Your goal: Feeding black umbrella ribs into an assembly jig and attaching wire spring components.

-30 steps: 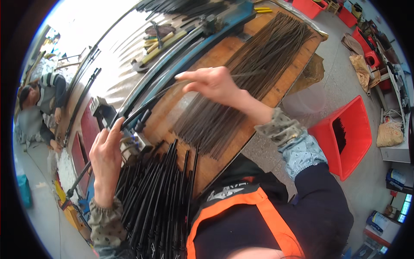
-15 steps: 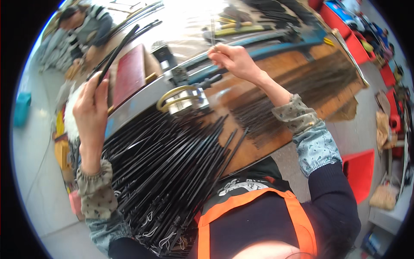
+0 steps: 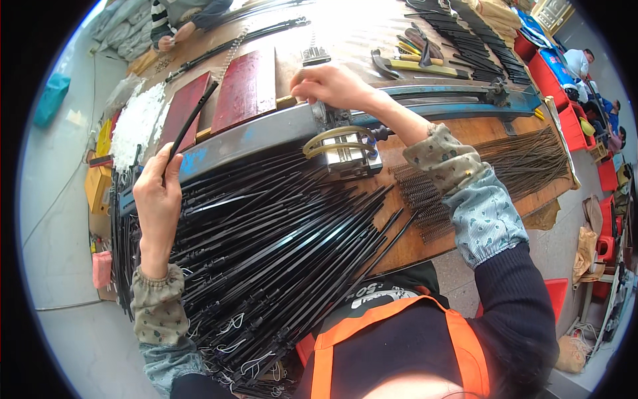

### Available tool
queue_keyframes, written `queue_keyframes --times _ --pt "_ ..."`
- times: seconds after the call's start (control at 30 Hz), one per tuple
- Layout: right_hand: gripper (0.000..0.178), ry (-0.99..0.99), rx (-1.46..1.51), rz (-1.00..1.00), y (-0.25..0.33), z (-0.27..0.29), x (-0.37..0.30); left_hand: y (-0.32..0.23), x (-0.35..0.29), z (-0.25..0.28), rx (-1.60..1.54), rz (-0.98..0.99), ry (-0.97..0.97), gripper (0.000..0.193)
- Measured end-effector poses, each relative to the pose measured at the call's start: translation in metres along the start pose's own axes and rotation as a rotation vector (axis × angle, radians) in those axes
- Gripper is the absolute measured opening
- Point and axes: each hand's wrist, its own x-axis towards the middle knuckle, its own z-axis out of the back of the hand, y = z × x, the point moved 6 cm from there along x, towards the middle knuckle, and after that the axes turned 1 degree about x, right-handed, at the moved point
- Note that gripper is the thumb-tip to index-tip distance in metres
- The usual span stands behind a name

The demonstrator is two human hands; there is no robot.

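In my left hand [image 3: 158, 191] is a thin black tube [image 3: 193, 118], pinched between thumb and fingers and slanting up to the right. My right hand [image 3: 329, 86] is raised above the metal rail, its fingers curled together; whatever they hold is hidden. Just below it, a metal clamp block [image 3: 345, 156] with a yellowish hose loop sits on the bench. Many long black rods [image 3: 266, 226] fan out below my hands, some with white cords at their near ends. Under my right forearm lie rows of thin coil springs [image 3: 518, 159].
Red boards [image 3: 246, 90] lie behind the grey rail [image 3: 252, 143]. A hammer [image 3: 425, 66] and other hand tools lie at the back, near black strips [image 3: 458, 40]. White scraps [image 3: 136, 126] are heaped at left. Another person's hands [image 3: 176, 36] work at the far left. Red bins [image 3: 571, 126] stand at right.
The view has shifted, showing more of the bench at right. My right hand has come down toward the clamp block, from where a thin strand stood up at its fingers. My left hand still holds the tube.
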Motion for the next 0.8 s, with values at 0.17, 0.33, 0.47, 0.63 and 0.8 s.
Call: queue_keyframes --times 0.17,0.33,0.47,0.63,0.8 --pt "0.023 -0.067 -0.041 0.063 -0.010 0.005 0.001 0.003 0.006 -0.006 -0.037 -0.034 -0.050 0.024" --pt "0.018 -0.086 0.048 0.062 -0.016 0.007 -0.011 0.008 -0.001 -0.009 0.014 0.011 0.020 0.025" --pt "0.021 0.024 -0.100 0.104 -0.007 -0.013 0.003 -0.004 0.004 -0.012 -0.030 -0.010 -0.001 0.026" --pt "0.022 -0.025 -0.625 0.095 0.001 -0.022 0.006 0.006 0.005 -0.013 0.018 -0.033 0.006 0.025" --pt "0.007 -0.289 -0.804 0.260 -0.083 0.068 -0.084 0.022 0.008 -0.028 0.045 0.022 0.132 0.024"
